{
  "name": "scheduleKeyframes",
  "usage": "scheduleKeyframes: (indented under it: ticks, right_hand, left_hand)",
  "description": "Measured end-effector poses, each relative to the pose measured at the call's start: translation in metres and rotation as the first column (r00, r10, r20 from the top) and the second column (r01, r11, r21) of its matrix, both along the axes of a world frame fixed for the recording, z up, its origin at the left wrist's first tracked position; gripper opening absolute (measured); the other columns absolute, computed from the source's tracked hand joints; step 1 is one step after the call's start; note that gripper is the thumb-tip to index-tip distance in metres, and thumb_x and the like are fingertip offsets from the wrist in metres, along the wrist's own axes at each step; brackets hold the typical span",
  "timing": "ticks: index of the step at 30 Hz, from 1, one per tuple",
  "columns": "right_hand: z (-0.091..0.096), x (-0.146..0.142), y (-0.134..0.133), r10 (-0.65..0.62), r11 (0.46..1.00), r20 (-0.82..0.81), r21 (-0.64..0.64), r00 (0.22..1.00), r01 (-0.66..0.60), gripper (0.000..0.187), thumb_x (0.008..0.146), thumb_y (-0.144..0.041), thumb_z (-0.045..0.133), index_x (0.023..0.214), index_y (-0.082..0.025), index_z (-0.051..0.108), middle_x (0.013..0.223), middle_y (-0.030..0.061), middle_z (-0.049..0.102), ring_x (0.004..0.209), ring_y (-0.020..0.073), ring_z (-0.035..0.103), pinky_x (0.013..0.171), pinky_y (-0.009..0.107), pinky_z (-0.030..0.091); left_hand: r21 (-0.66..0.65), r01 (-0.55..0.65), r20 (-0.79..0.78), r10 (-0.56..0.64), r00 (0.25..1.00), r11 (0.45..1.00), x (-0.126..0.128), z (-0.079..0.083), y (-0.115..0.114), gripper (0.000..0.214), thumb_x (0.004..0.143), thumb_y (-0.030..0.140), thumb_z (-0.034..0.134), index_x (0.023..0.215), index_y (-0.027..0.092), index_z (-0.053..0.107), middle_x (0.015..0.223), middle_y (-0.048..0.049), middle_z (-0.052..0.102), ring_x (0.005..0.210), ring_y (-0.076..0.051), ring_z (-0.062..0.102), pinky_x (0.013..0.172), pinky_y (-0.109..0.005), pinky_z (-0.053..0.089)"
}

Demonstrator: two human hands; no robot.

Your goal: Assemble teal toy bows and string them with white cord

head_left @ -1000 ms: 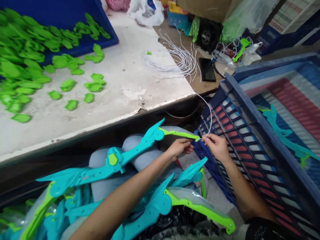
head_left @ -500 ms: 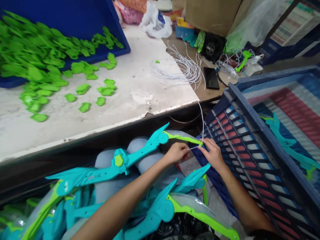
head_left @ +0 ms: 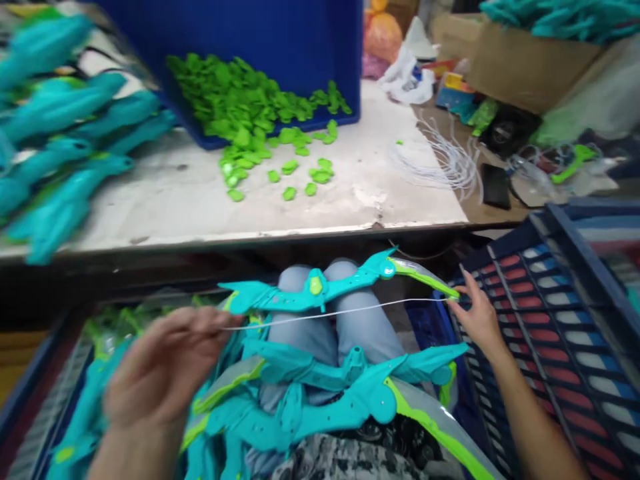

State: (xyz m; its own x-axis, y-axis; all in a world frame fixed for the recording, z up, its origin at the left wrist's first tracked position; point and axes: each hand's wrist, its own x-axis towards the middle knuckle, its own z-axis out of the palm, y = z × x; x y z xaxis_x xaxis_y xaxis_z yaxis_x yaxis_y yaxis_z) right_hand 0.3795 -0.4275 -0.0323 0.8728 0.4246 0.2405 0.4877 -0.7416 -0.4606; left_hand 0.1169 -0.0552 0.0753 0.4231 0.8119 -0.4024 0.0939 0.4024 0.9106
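Note:
A teal and lime toy bow [head_left: 320, 290] lies across my knees. A white string [head_left: 340, 311] runs taut beneath it. My left hand [head_left: 160, 367], blurred by motion, is closed in a pinch on the string's left end. My right hand [head_left: 477, 313] grips the bow's lime right tip where the string ends, fingers closed on it. More teal bows [head_left: 345, 393] lie heaped on my lap below.
The white table [head_left: 165, 200] ahead carries a blue bin [head_left: 280, 33] spilling green plastic pieces [head_left: 260, 120], white strings [head_left: 445, 163], a black phone [head_left: 495, 187] and teal parts [head_left: 65, 147] at the left. A blue crate [head_left: 560, 313] stands at the right.
My left hand has swept far to the left, drawing the string out along the bow. My right hand stays at the bow's right tip. The view has swung left.

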Motion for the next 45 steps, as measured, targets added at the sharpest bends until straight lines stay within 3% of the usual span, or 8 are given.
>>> scheduleKeyframes:
  ticks: [3,5,9,12,17,24,33,45]
  right_hand:
    - [0.027,0.003,0.043,0.169,0.986,0.212,-0.053,0.963,-0.161,0.051,0.087,-0.044,0.053,0.131,-0.017,0.053,0.104,0.013,0.067,0.099,0.0293,0.058,0.089,0.047,0.046]
    - [0.041,-0.009,0.095,0.385,0.922,0.255,-0.056,0.887,-0.384,0.037,0.091,-0.037,0.051,0.122,-0.02,0.059,0.106,0.0124,0.066,0.102,0.028,0.057,0.092,0.045,0.045]
    - [0.037,-0.068,0.215,0.849,0.528,0.148,-0.19,0.507,-0.828,0.035,0.091,-0.032,0.051,0.121,-0.017,0.061,0.114,0.0143,0.063,0.106,0.0277,0.055,0.091,0.043,0.045]
    - [0.018,-0.111,0.278,0.909,0.379,-0.026,-0.363,0.416,-0.851,0.043,0.09,-0.029,0.052,0.132,-0.019,0.055,0.114,0.0167,0.062,0.102,0.0292,0.056,0.086,0.043,0.046]
    - [0.008,-0.11,0.305,0.884,0.336,-0.172,-0.416,0.436,-0.845,0.05,0.091,-0.022,0.048,0.142,-0.023,0.046,0.103,0.0146,0.066,0.092,0.0257,0.06,0.08,0.038,0.048]
    - [0.017,-0.055,0.306,0.829,0.338,-0.494,0.07,0.262,-0.938,0.05,0.085,-0.036,0.055,0.135,-0.03,0.054,0.11,0.0003,0.072,0.088,0.0222,0.069,0.081,0.033,0.053]
    - [0.011,-0.054,0.307,0.797,0.376,-0.543,0.104,0.265,-0.921,0.051,0.083,-0.04,0.056,0.132,-0.026,0.058,0.115,0.0015,0.07,0.094,0.0261,0.07,0.085,0.038,0.054]
    - [0.017,-0.058,0.305,0.796,0.367,-0.539,0.072,0.274,-0.927,0.051,0.087,-0.04,0.054,0.137,-0.027,0.052,0.127,0.0029,0.064,0.111,0.0271,0.064,0.093,0.039,0.052]
  left_hand:
    - [-0.082,0.023,0.127,-0.012,0.992,0.996,0.006,-0.013,-0.023,0.025,0.046,0.041,0.085,0.057,0.026,0.067,0.058,0.0034,0.067,0.072,-0.023,0.067,0.087,-0.045,0.05]
    - [-0.15,0.06,0.182,-0.032,0.983,0.987,0.011,-0.021,-0.033,0.037,0.043,0.037,0.089,0.071,0.023,0.07,0.059,0.0004,0.068,0.067,-0.022,0.068,0.08,-0.041,0.052]
    - [-0.253,0.186,0.316,-0.1,0.943,0.949,0.012,-0.027,-0.048,0.043,0.052,0.038,0.088,0.082,0.017,0.066,0.062,-0.0029,0.069,0.064,-0.02,0.067,0.072,-0.035,0.053]
    - [-0.295,0.217,0.405,-0.085,0.911,0.931,0.007,-0.025,-0.053,0.036,0.06,0.04,0.085,0.073,0.016,0.061,0.055,0.0006,0.061,0.053,-0.013,0.059,0.062,-0.028,0.05]
    - [-0.243,-0.047,0.429,0.151,0.891,0.969,-0.012,-0.025,-0.039,0.032,0.063,0.039,0.083,0.071,0.015,0.063,0.046,0.0084,0.04,0.043,-0.004,0.036,0.048,-0.02,0.036]
    - [-0.002,-0.564,0.231,0.549,0.803,0.826,-0.041,-0.049,0.014,0.036,0.056,0.041,0.084,0.074,0.013,0.069,0.045,0.0085,0.041,0.04,-0.003,0.03,0.04,-0.019,0.023]
    - [0.396,-0.449,0.136,0.432,0.891,0.801,-0.025,-0.036,0.061,0.021,0.071,0.035,0.071,0.077,0.016,0.075,0.064,-0.0009,0.066,0.06,-0.012,0.056,0.056,-0.022,0.045]
    - [0.552,-0.368,0.079,0.392,0.917,0.748,-0.014,-0.028,0.067,0.015,0.076,0.03,0.065,0.075,0.015,0.07,0.058,0.0027,0.058,0.054,-0.01,0.049,0.054,-0.022,0.039]
